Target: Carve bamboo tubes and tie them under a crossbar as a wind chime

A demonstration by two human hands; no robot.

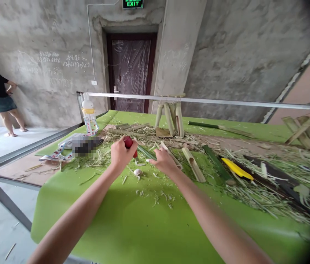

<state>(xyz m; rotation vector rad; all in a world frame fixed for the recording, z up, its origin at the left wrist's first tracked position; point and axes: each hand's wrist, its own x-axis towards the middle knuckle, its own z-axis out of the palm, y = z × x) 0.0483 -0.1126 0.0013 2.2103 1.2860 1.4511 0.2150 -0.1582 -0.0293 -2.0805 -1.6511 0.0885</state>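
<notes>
The left hand (120, 154) is shut tight on a red handle (129, 142). The right hand (164, 161) rests on a green stalk (144, 151) on the tabletop (122, 220); I cannot tell if its grip is closed. Shavings (155, 198) lie all around, so much looks cut already, but this stalk seems not finished.

Green sign (132, 3) above door (130, 71): "EXIT". Chalk digits (64, 60) on wall (34, 33) illegible.

the near half of the green mat (122, 227) lies mostly bare, open to pass. between left hand (120, 154) and right hand (164, 162) the gap is narrow. rightward, a split bamboo piece (194, 167), yellow-handled tool (236, 169) and shavings (267, 194) crowd the way; a metal rail (212, 101) bars the far side.
</notes>
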